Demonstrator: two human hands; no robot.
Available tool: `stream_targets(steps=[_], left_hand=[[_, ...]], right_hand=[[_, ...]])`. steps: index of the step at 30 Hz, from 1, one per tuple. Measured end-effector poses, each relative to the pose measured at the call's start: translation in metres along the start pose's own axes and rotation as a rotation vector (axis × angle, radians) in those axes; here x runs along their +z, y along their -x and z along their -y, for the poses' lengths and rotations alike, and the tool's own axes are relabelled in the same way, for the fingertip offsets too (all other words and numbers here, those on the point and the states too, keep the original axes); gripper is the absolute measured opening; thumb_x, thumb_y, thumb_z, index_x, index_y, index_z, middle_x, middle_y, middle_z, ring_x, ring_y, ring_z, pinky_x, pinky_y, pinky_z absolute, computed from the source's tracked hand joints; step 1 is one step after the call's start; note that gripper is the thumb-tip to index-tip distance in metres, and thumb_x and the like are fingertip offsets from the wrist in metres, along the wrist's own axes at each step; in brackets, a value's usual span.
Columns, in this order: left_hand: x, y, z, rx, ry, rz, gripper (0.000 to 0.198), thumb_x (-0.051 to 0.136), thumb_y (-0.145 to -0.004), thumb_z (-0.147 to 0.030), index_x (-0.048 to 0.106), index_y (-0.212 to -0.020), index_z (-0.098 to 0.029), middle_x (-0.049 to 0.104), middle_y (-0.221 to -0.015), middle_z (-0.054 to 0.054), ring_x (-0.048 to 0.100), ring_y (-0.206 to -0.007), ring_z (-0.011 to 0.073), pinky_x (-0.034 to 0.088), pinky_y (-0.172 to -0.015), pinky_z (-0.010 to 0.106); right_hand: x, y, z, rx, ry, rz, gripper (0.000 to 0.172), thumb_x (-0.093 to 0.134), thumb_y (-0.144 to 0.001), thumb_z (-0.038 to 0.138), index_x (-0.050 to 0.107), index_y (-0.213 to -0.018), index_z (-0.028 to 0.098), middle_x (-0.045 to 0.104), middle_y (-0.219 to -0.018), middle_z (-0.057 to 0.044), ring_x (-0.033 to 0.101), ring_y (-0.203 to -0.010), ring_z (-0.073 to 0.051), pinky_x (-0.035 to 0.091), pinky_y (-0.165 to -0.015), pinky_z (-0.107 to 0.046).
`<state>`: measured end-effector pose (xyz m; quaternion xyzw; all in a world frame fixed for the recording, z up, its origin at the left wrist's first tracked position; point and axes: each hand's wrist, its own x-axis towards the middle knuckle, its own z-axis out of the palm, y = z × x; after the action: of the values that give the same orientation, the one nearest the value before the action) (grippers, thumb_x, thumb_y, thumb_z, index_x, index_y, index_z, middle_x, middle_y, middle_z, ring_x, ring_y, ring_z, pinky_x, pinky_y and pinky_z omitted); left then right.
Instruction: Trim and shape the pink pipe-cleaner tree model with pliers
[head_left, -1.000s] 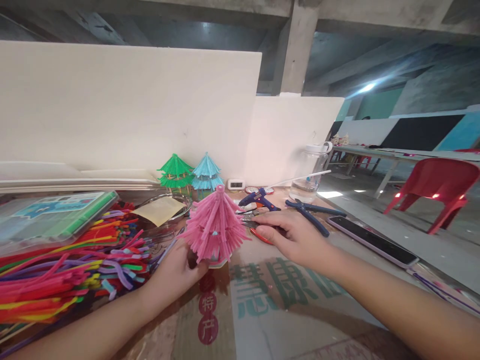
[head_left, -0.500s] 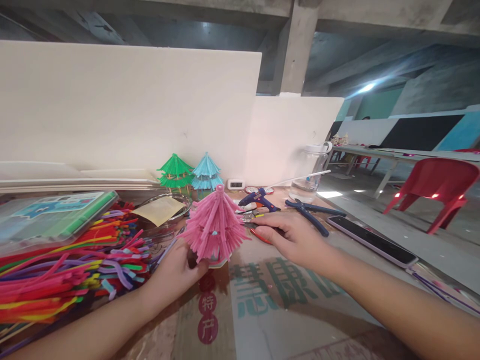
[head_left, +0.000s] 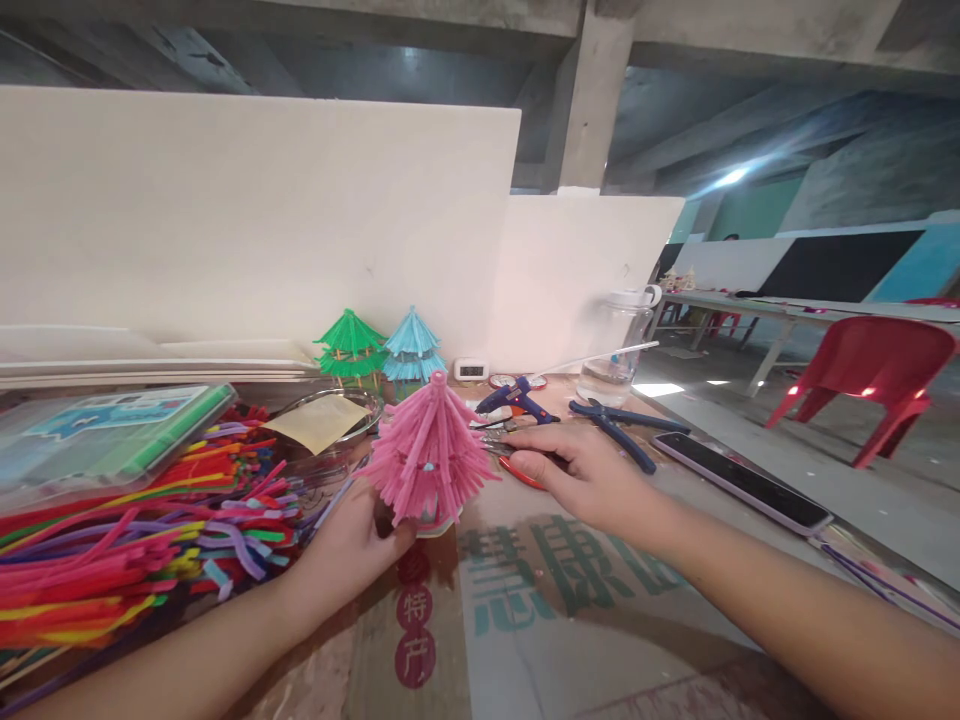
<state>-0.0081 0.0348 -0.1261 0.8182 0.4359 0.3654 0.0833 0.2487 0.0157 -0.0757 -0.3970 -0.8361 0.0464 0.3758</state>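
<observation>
A pink pipe-cleaner tree (head_left: 430,450) stands on the cardboard-covered table (head_left: 525,620). My left hand (head_left: 352,545) grips its base from the left, fingers curled round it. My right hand (head_left: 585,470) rests just right of the tree, its fingers closing over red-handled scissors (head_left: 519,470) that lie on the table. A finished green tree (head_left: 349,345) and a blue tree (head_left: 412,348) stand behind, against the white board.
A heap of coloured pipe cleaners (head_left: 135,530) and a plastic case (head_left: 105,430) fill the left. A blue glue gun (head_left: 517,398), blue pliers (head_left: 622,425), a phone (head_left: 742,482) and a clear bottle (head_left: 619,345) lie to the right. A red chair (head_left: 870,385) stands beyond.
My right hand has crept slightly toward the pink tree over the scissors. The left hand and tree stay put.
</observation>
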Motion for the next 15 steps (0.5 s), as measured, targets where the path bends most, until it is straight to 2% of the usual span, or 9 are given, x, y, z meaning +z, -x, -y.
stream_targets(steps=[4, 9, 15], left_hand=[[-0.0003, -0.0001, -0.0007, 0.013, 0.010, -0.007, 0.015, 0.049, -0.071, -0.022, 0.060, -0.080, -0.019, 0.067, -0.077, 0.002, 0.062, -0.071, 0.0200, 0.053, -0.070, 0.031], [0.0002, 0.0001, 0.0007, 0.008, 0.008, -0.002, 0.014, 0.049, -0.071, -0.022, 0.060, -0.080, -0.019, 0.066, -0.076, 0.002, 0.062, -0.071, 0.0199, 0.053, -0.069, 0.030], [0.0011, 0.0007, 0.0021, 0.015, 0.017, -0.008, 0.017, 0.049, -0.073, -0.023, 0.061, -0.084, -0.019, 0.067, -0.081, 0.003, 0.063, -0.076, 0.0207, 0.052, -0.073, 0.031]], right_hand=[[0.0013, -0.0004, -0.0010, -0.019, -0.016, -0.021, 0.028, 0.050, -0.093, 0.029, 0.075, -0.098, 0.016, 0.078, -0.091, -0.009, 0.070, -0.080, -0.021, 0.049, -0.068, -0.029], [0.0011, -0.0008, -0.0008, -0.048, -0.004, -0.005, 0.031, 0.048, -0.094, 0.029, 0.075, -0.086, 0.017, 0.075, -0.074, -0.006, 0.064, -0.065, -0.018, 0.044, -0.059, -0.026], [0.0005, -0.0010, 0.0007, -0.066, 0.012, -0.020, 0.030, 0.048, -0.095, 0.029, 0.074, -0.085, 0.016, 0.072, -0.069, -0.005, 0.060, -0.061, -0.016, 0.041, -0.057, -0.025]])
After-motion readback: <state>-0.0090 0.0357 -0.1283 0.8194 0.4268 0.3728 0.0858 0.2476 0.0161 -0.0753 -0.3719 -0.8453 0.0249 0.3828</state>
